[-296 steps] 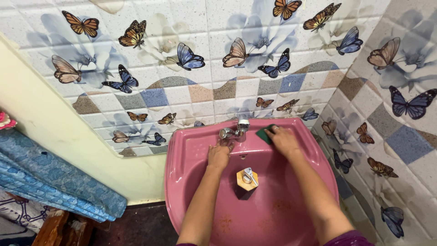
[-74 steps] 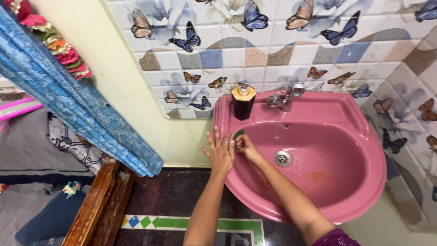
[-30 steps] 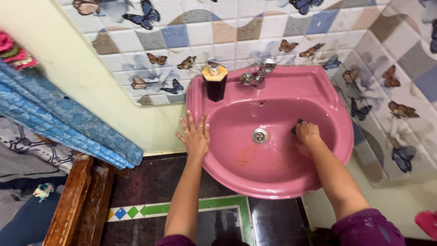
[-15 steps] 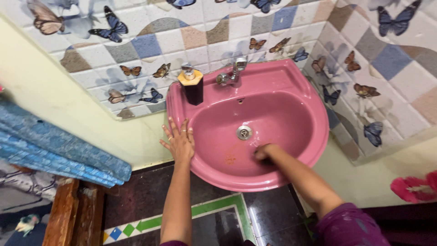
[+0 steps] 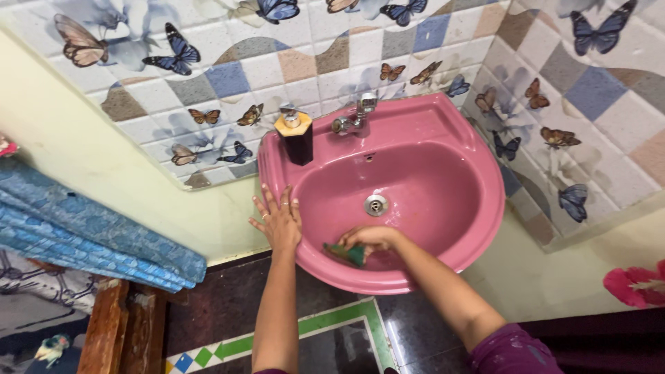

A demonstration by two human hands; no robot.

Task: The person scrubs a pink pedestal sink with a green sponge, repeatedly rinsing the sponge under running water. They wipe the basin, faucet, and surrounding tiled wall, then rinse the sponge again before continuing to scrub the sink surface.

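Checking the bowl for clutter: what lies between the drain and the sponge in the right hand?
Nothing: in the head view, only bare pink bowl runs from the drain to the green sponge under the right hand.

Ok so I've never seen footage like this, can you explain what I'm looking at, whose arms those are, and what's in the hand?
This is one picture from a camera worn on a person's head, looking down, so both arms are that person's own. There is no machine. Below is a pink washbasin fixed against butterfly-patterned wall tiles. The left hand lies flat and open on the basin's rim. The right hand presses a green scrubbing sponge against the inside of the bowl, near its front. On the back ledge stand a soap dispenser and a metal tap; the drain is in the middle.
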